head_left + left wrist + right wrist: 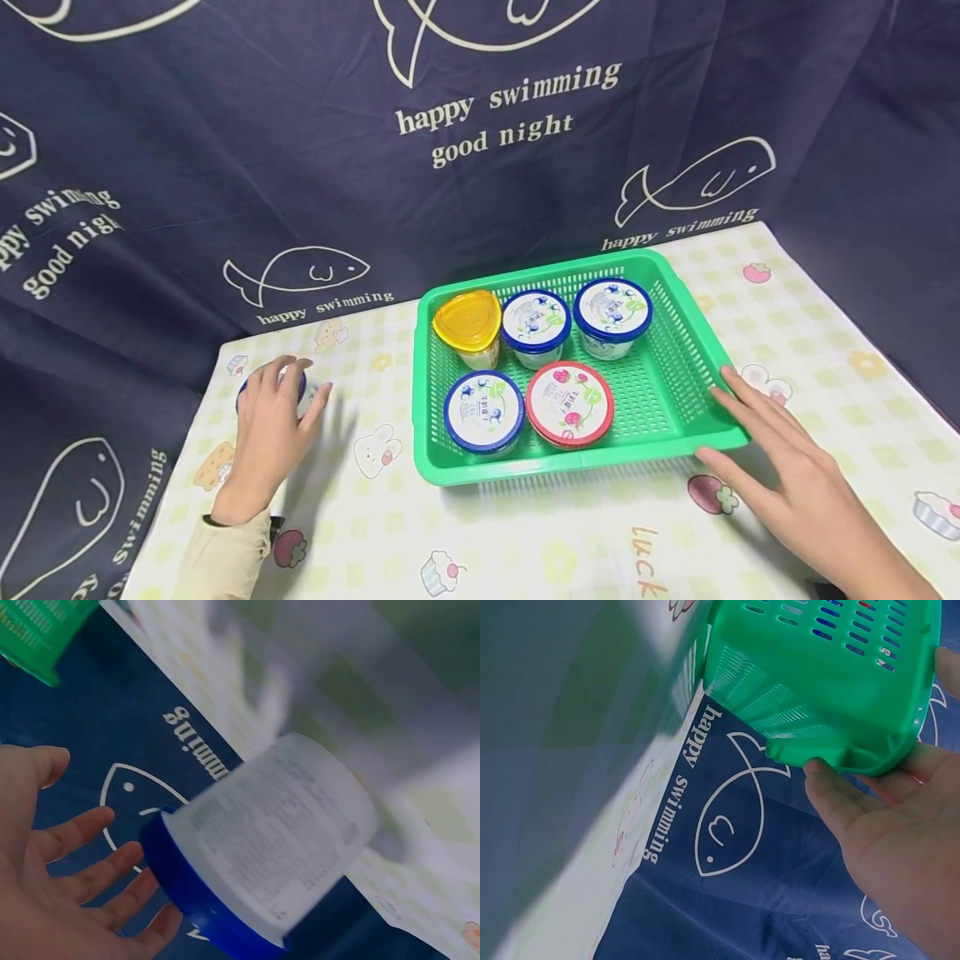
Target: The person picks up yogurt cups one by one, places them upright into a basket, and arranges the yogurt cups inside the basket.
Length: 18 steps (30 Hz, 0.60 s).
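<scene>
At the left of the table, my left hand [273, 425] hovers over a tub with a blue lid [202, 900], mostly hidden under it in the head view. The left wrist view shows the fingers spread beside that lid, not curled round it; the white tub body [277, 832] carries fine print. My right hand [802, 483] touches the near right corner of a green basket [540, 473], fingers nearly straight at the rim. Inside the basket sit a yellow-lidded cup [468, 321], a red-lidded tub [570, 404] and three blue-lidded tubs, one [483, 410] at the near left.
A pale checked tablecloth [480, 533] with cartoon prints covers the table. Dark blue cloth [300, 167] with fish drawings and lettering hangs behind and at both sides. The right part of the basket floor [667, 375] shows bare mesh.
</scene>
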Motion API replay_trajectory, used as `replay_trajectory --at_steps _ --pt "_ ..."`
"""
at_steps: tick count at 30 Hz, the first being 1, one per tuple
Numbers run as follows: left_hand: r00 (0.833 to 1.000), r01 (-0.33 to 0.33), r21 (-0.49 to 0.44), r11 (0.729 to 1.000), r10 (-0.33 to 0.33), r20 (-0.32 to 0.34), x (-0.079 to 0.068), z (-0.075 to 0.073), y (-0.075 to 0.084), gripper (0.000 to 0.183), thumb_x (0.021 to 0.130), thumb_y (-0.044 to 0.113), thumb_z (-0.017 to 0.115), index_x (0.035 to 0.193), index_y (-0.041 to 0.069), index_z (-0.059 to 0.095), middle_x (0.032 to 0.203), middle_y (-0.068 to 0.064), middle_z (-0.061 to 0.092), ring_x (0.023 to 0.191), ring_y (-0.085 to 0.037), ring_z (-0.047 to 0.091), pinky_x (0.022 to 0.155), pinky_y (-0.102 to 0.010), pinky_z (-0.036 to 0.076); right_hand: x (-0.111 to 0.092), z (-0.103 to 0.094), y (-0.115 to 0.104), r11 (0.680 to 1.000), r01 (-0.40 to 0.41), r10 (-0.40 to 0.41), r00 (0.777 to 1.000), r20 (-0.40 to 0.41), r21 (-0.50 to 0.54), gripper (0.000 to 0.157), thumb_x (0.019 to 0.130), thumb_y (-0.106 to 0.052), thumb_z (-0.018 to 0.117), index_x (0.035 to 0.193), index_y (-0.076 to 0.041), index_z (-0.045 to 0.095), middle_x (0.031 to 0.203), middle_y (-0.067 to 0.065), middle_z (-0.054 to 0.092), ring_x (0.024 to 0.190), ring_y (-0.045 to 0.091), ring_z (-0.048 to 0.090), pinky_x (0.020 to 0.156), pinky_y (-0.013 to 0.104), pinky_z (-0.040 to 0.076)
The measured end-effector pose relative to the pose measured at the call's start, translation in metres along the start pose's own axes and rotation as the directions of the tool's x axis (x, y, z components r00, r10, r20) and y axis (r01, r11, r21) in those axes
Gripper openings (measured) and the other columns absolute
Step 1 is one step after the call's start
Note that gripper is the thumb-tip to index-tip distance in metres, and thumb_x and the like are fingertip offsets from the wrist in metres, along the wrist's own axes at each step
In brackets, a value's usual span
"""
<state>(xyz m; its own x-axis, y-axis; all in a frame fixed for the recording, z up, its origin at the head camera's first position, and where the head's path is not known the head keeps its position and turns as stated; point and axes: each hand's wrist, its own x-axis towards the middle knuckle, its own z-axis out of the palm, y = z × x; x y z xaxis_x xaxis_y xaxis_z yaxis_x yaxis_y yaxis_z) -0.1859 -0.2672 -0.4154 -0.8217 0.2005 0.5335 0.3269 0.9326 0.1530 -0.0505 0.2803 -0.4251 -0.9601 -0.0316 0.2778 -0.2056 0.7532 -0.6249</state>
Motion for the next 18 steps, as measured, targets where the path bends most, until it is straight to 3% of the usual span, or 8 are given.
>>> replay_trajectory --at_steps 3,10,18 --pt "0.999 0.029 0.004 1.0 -0.029 0.016 -0.001 0.0 -0.005 0.041 0.091 0.028 0.07 0.12 0.001 0.06 0.126 -0.024 0.053 0.115 -0.047 0.046 0.085 -0.064 0.034 0.0 0.0 0.0 1.0 -0.007 0.007 1.0 0.001 0.002 0.076 0.089 -0.024 0.076 0.154 -0.028 0.038 0.163 -0.009 0.025 0.149 0.004 0.011 0.121 0.028 0.003" --pt "0.998 0.064 0.008 0.998 -0.064 0.023 -0.003 0.0 -0.015 0.04 0.09 0.026 0.072 0.119 0.0 0.061 0.125 -0.025 0.053 0.112 -0.05 0.046 0.081 -0.065 0.033 0.0 -0.001 -0.002 1.0 -0.008 0.008 1.0 -0.002 -0.01 0.076 0.089 -0.025 0.077 0.154 -0.028 0.038 0.163 -0.009 0.025 0.148 -0.002 0.013 0.108 0.009 0.005" --pt "0.996 0.086 0.034 0.996 -0.086 0.012 -0.002 -0.001 -0.028 0.04 0.09 0.026 0.072 0.118 0.001 0.06 0.125 -0.029 0.051 0.111 -0.053 0.045 0.078 -0.067 0.033 0.0 0.0 -0.002 1.0 0.004 -0.004 1.0 -0.019 -0.023 0.077 0.087 -0.024 0.078 0.154 -0.027 0.039 0.162 -0.009 0.028 0.146 -0.003 0.017 0.103 0.002 0.008"
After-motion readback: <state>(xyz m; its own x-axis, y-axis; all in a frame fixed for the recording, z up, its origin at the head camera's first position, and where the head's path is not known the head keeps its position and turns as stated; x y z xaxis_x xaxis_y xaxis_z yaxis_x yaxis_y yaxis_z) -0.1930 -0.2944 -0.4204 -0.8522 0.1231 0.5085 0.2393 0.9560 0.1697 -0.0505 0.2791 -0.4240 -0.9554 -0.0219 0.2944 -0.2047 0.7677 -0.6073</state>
